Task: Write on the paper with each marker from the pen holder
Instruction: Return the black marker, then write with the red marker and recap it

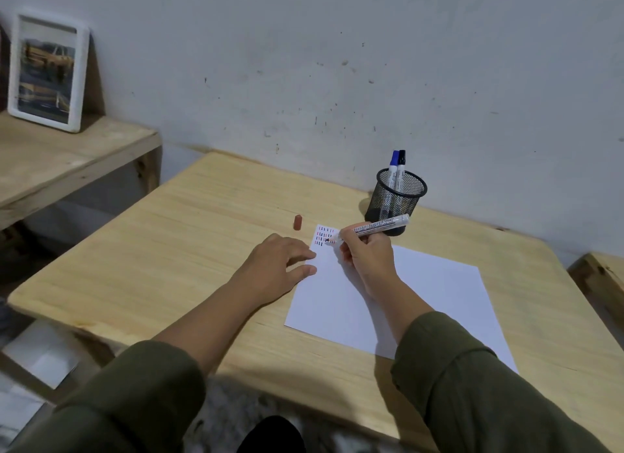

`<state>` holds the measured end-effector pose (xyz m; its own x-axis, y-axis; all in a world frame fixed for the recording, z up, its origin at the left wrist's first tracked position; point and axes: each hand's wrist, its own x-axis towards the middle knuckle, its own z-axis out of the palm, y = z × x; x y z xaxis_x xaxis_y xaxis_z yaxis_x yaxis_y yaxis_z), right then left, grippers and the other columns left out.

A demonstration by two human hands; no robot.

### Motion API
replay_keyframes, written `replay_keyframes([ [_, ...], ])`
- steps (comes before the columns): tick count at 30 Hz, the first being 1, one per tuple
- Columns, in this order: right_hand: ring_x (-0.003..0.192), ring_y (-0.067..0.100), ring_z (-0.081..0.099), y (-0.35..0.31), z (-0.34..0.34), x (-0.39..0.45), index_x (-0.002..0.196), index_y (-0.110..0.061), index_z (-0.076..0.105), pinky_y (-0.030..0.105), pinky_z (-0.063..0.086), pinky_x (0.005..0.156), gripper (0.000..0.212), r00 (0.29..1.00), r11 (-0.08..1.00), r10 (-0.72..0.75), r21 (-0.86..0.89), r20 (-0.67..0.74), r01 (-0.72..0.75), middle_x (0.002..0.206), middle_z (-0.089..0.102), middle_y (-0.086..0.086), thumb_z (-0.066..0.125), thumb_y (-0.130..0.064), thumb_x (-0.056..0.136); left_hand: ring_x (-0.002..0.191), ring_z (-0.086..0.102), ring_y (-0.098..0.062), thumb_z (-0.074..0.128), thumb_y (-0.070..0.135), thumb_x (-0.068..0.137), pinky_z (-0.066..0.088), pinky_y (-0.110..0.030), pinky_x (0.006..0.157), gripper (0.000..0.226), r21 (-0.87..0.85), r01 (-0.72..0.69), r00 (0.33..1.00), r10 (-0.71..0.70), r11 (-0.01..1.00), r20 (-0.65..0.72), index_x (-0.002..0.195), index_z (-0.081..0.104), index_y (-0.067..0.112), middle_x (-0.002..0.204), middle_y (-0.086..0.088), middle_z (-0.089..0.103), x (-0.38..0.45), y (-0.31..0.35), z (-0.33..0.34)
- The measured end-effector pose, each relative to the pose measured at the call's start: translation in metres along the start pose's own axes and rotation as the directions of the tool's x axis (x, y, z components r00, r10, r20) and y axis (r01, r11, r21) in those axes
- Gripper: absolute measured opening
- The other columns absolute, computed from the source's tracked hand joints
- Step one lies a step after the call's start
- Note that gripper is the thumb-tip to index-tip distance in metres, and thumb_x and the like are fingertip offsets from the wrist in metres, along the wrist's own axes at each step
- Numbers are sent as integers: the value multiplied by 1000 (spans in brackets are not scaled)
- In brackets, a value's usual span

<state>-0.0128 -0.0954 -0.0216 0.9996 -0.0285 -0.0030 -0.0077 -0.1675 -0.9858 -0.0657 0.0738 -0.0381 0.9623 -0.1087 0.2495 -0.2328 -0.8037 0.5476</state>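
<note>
Pale wooden surface (202,216) stood against a scuffed grey wall (337,64); framed picture (47,71) on a side shelf. Paper (422,300) lay flat. Right hand (366,253) pinched the red marker (378,227), tip on the paper's far-left corner. Left hand (280,263) lay spread, fingers on the paper's edge. Mesh pen holder (396,199) stood just behind, holding two markers (396,169). Red cap (297,222) lay nearby.

plain home room: wooden desk (209,223), framed photo (47,74) on side shelf (67,159) (scuffed wall (371,64)).
</note>
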Motion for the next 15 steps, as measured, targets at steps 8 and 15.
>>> replay_keyframes([
  [8, 65, 13, 62, 3, 1, -2, 84, -7, 67, 25, 47, 63, 17, 996, 981, -90, -176, -12, 86, 65, 66, 0, 60, -23, 83, 102, 46, -13, 60, 39, 84, 37, -26, 89, 33, -23, 6, 1000, -6, 1000, -1, 114, 64, 25, 117, 11, 64, -1, 2, 0],
  [15, 70, 18, 65, 7, 3, 2, 84, -11, 66, 33, 54, 71, 15, 996, 980, -94, -178, -3, 92, 69, 68, 3, 60, -24, 82, 101, 44, -12, 60, 39, 84, 36, -25, 90, 34, -22, 13, 1000, -13, 1000, 9, 115, 63, 25, 119, 12, 63, -1, 2, 0],
])
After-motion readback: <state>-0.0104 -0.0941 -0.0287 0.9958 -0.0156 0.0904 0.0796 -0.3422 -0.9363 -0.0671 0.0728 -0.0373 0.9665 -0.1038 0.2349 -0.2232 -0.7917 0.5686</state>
